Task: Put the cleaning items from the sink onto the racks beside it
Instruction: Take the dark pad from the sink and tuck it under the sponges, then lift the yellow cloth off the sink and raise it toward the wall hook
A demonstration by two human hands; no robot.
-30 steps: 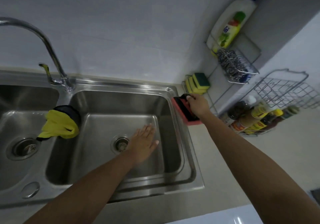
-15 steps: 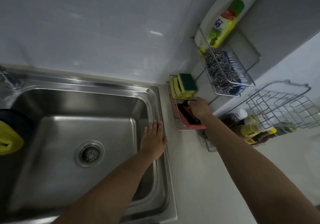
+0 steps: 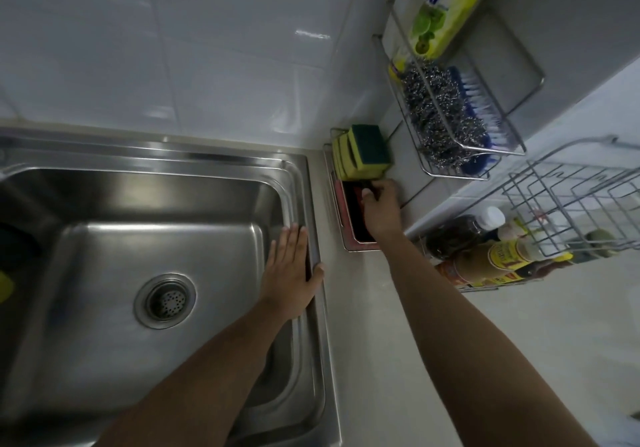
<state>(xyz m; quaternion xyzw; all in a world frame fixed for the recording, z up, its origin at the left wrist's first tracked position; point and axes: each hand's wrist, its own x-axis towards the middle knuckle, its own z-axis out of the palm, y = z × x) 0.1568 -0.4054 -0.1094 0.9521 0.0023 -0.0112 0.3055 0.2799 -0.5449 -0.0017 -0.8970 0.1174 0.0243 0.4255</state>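
My right hand grips a red and black scrubbing pad that lies in the low wire rack beside the sink, just in front of the upright yellow and green sponges. My left hand rests flat and open on the right rim of the steel sink, holding nothing. A yellow cloth shows at the far left edge of the sink basin.
A wall rack holds steel wool, a blue brush and a yellow dish soap bottle. A wire basket sits above several sauce bottles on the right. The drain lies mid-basin.
My right hand carried the red and black pad from above the sink's edge down into the low rack. My left hand moved from the basin floor to the sink's right rim.
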